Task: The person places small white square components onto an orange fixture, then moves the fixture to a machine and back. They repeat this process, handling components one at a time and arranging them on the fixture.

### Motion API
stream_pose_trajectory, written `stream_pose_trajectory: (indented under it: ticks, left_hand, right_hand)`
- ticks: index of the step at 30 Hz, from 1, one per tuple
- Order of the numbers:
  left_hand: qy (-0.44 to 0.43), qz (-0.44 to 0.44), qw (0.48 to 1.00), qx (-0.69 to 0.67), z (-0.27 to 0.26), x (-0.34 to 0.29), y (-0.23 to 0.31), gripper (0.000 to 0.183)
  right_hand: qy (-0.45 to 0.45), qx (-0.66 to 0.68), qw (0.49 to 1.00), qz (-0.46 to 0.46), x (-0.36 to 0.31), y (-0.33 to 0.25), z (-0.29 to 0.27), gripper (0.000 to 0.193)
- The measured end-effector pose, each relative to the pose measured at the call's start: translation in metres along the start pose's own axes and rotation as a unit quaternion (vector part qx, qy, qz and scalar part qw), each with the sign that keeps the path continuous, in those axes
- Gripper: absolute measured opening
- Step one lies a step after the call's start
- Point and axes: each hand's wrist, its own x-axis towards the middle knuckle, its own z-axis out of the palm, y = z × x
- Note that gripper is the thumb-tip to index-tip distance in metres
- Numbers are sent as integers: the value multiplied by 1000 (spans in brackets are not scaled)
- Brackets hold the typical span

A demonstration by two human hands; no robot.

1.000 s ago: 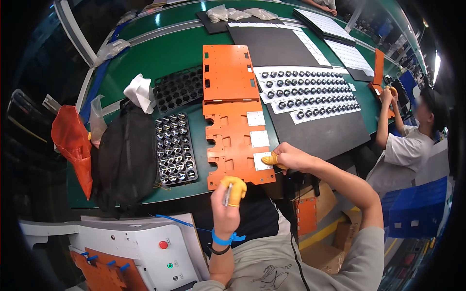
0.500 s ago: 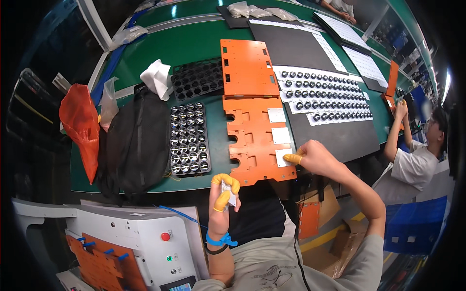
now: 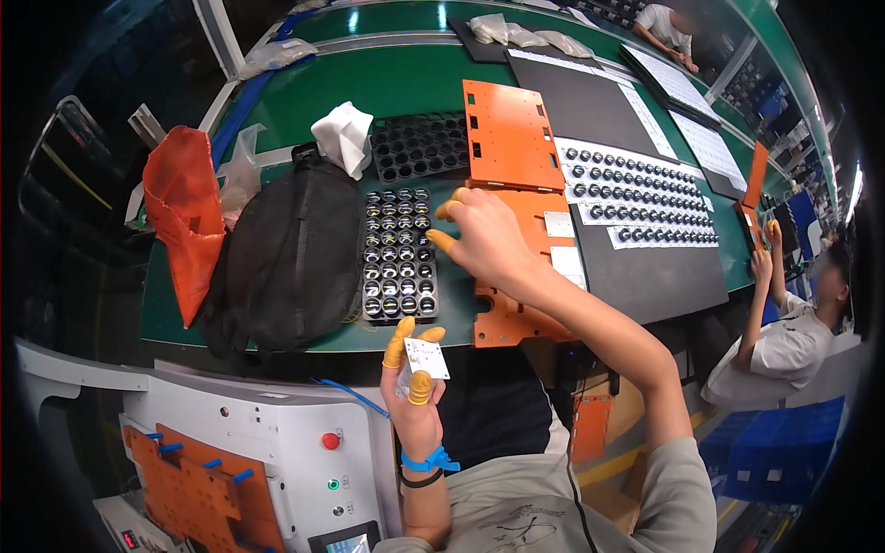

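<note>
White card (image 3: 426,358) pinched in your left hand (image 3: 417,415); right hand (image 3: 496,241), grip spread, near round pieces (image 3: 407,272). Step looks like pick-up; next move calls for gentle closing.

Centre: two black trays (image 3: 421,149), two hands (image 3: 496,241). Left: one backpack (image 3: 286,253), one orange sack (image 3: 184,221). Right: four rows of black knobs (image 3: 619,192), two other people (image 3: 779,346). Top centre: three plastic bags (image 3: 525,36). Lower left: four blue pegs (image 3: 213,463), one red button (image 3: 330,441).

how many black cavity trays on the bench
2: a filled tray right of the backpack, another tray beyond it, left of the orange hinged panel; others may be hidden.
</note>
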Motion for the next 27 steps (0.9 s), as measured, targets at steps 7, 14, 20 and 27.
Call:
stream_pose_trajectory:
  ticks: [7, 14, 20, 27]
  left_hand:
    - [-46, 40, 997, 57, -4, 1, -7, 64]
    - [-49, -20, 998, -19, 1, 0, -11, 72]
    - [-55, 17, 996, -67, 4, 3, -7, 76]
    - [-84, 174, 979, 68, 21, 4, -10, 76]
  right_hand:
    - [-63, -44, 996, 40, 22, 3, 27, 30]
    - [-11, 88, 993, 72, 9, -7, 0, 32]
    - [-59, 388, 919, 40, -45, -30, -58, 29]
    - [-140, 480, 865, 47, -96, -39, -86, 33]
